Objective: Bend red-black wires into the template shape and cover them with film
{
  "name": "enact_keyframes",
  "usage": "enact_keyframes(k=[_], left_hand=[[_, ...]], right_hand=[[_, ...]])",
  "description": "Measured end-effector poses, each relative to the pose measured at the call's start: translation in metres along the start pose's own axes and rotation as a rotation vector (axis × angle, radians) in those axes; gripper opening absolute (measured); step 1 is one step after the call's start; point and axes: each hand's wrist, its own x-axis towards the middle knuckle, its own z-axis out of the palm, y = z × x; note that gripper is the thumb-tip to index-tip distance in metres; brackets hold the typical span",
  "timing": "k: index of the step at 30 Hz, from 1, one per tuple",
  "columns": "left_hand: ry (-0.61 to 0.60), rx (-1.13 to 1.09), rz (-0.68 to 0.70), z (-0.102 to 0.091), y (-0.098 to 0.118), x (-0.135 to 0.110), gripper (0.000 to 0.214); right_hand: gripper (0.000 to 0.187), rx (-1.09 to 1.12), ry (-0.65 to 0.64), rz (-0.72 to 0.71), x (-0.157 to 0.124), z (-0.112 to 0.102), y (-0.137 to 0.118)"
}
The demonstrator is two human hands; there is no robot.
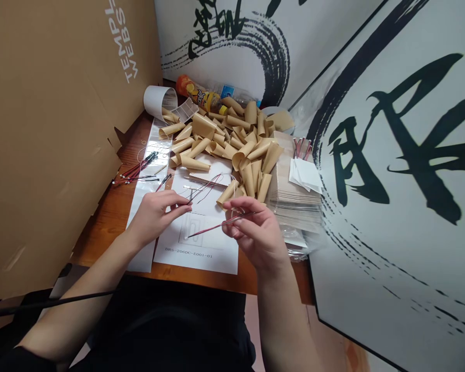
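My left hand (158, 213) pinches the dark end of a thin wire lead above a printed paper sheet (217, 258). From that pinch, thin dark and reddish strands loop toward the right. My right hand (256, 230) is closed on a red-and-black wire lead (209, 228), which sticks out leftward and ends in a small white tip. A pale thin strand curls around the right fingers. Whether both hands hold the same lead, I cannot tell. More red-and-black wire leads (137, 169) lie bunched on the table to the left.
Rolled brown paper pieces (205, 147) are heaped behind my hands. A stack of flat brown cardboard pieces (294, 206) stands at right, with white slips (305, 174) on top. A large cardboard box (54, 129) walls the left; bottles (201, 95) and a white label roll (157, 101) lie behind.
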Motion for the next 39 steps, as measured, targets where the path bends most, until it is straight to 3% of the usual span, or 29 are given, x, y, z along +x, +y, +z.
enact_keyframes(k=[5, 10, 16, 24, 27, 29, 32, 35, 37, 39], left_hand=[[0.020, -0.254, -0.196, 0.001, 0.012, 0.002, 0.012], [0.089, -0.528, -0.388, 0.003, 0.015, 0.002, 0.012], [0.097, -0.690, -0.451, 0.004, 0.019, 0.001, 0.017], [0.339, -0.916, -0.544, 0.001, 0.011, 0.007, 0.036], [0.386, -0.765, -0.526, -0.007, 0.005, 0.009, 0.036], [0.406, -0.480, -0.497, -0.015, -0.002, 0.010, 0.030], [0.379, 0.004, -0.592, -0.027, -0.015, 0.007, 0.035], [0.461, 0.362, -0.552, -0.032, -0.021, 0.003, 0.036], [0.398, 0.288, -0.507, -0.031, -0.016, 0.000, 0.031], [0.056, -0.066, -0.487, -0.027, -0.006, -0.002, 0.041]], right_hand=[[0.019, -0.050, 0.022, 0.166, -0.001, 0.001, 0.012], [0.018, -0.135, -0.092, 0.365, -0.005, 0.003, 0.022], [0.018, -0.214, -0.219, 0.448, -0.008, 0.006, 0.024], [0.019, -0.348, -0.286, 0.541, -0.015, -0.001, 0.016], [0.016, -0.326, -0.285, 0.480, -0.018, -0.007, 0.011], [0.015, -0.280, -0.244, 0.383, -0.020, -0.010, 0.009], [0.013, -0.213, -0.112, 0.202, -0.020, -0.014, 0.011], [0.017, -0.189, 0.019, 0.071, -0.019, -0.015, 0.018], [0.019, -0.202, 0.087, 0.012, -0.018, -0.014, 0.022], [0.018, -0.234, 0.149, -0.050, -0.017, -0.013, 0.026]])
